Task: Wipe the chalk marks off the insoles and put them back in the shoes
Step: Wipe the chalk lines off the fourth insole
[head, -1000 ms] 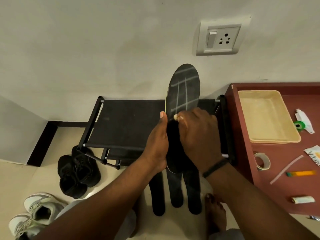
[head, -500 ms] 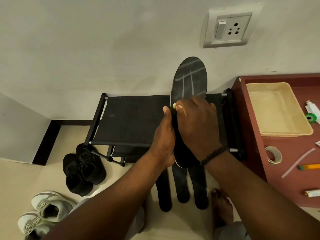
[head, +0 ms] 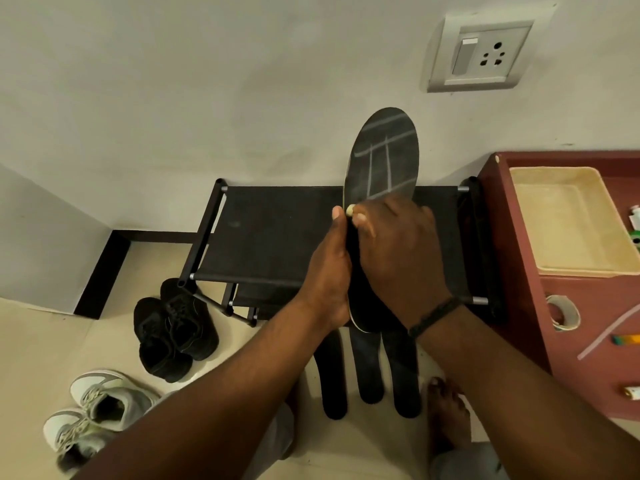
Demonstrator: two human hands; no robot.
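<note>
Fingers (head: 341,237) of the left hand (head: 329,275) curl round the edge of the upheld insole (head: 382,157), while the right hand (head: 398,251) pinches a small pale object (head: 350,210), possibly chalk or an eraser, against it. In the head view, white chalk lines cross the insole's upper half, so wiping looks barely begun. Three more insoles (head: 369,368) lie on the floor; the black shoes (head: 173,327) and white sneakers (head: 93,410) wait, unfilled as far as can be seen.
</note>
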